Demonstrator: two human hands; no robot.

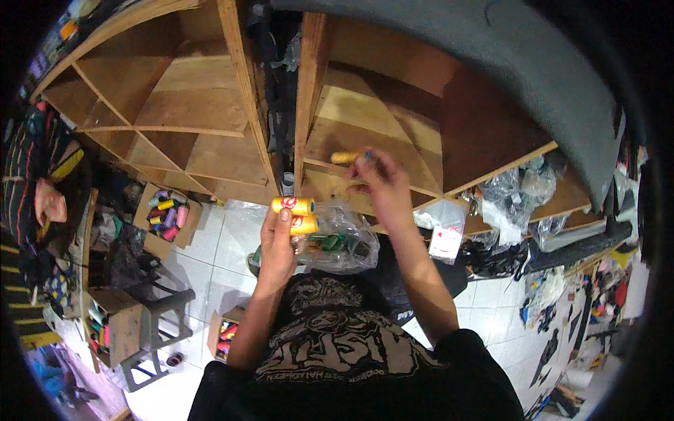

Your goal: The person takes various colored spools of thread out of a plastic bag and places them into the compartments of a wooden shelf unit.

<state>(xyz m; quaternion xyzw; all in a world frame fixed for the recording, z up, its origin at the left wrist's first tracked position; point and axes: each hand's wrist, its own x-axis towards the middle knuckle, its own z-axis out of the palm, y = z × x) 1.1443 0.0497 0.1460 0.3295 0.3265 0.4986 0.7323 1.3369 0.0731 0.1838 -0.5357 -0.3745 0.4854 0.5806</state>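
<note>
Two yellow thread spools (303,225) lie side by side in my left hand (279,245), whose thumb presses on them from the near side. My right hand (379,174) reaches over a wooden shelf compartment (354,105), its fingers closed on another yellow thread spool (345,158). That spool is held sideways above the compartment's floor, apart from the two in my left hand. Just below my hands a clear plastic bag (344,242) with green things in it rests near my lap.
A second wooden shelf unit (189,91) stands to the left. Cardboard boxes (168,217) of colored spools sit on the left, near a dark plastic stool (165,316). Plastic bags (519,193) fill the lower right shelf. Dark cloth (519,42) hangs over the upper right.
</note>
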